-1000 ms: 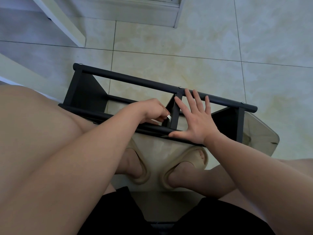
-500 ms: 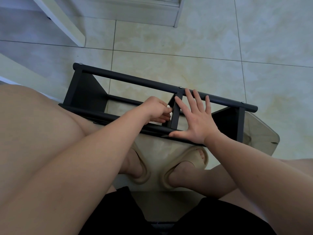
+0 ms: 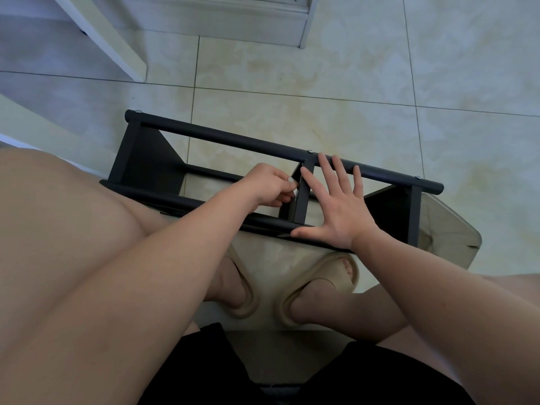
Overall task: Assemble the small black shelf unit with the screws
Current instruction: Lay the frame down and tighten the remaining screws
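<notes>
Shelf unit [image 3: 233,138] on floor [image 3: 292,83] beyond 2 sandals [image 3: 336,277]; right fingers [image 3: 328,176] wide on it, left fingers [image 3: 285,187] curled at divider [image 3: 304,197], hold unclear.

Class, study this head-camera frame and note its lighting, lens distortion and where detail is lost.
Head view: dim light, bluish at the left over the floor tiles; head view: the wide-angle lens bows the grout lines and swells the near forearms; head view: the black shelf unit sinks into shadow, so whether the curled left hand holds anything is unreadable; focus looks sharp.
</notes>
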The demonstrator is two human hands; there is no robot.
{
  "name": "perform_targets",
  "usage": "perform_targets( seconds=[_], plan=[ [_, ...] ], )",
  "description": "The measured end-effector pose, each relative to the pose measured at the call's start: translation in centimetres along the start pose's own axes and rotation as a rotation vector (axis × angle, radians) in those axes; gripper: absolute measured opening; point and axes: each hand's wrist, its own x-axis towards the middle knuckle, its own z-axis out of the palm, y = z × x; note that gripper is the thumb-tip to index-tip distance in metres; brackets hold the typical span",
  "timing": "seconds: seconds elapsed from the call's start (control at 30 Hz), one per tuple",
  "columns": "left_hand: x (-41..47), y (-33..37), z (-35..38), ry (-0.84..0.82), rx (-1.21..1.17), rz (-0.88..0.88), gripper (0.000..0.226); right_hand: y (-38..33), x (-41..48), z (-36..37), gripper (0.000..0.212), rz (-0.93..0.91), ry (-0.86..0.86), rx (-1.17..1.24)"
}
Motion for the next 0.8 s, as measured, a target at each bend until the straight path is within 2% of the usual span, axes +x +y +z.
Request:
perform_targets(
  seconds=[0.07,0.23,0.6,0.8],
  plan=[
    [0.04,0.06,0.05,0.004,-0.016,0.005,0.006,-0.01,-0.02,-0.01,0.119,-0.002,0.0,0.001],
    [-0.22,0.1,-0.1,-0.031,0.015,-0.037,0.024,-0.06,0.06,-0.09,0.12,0.003,-0.01,-0.002],
    [-0.49,0.15,0.12,-0.053,0.075,-0.057,0.029,-0.1,0.0,-0.2,0.12,0.008,-0.019,-0.004],
    [-0.65,0.13,0.11,-0.092,0.029,-0.147,0.005,-0.07,0.0,-0.13,0.12,0.003,-0.007,0.0]
  ],
)
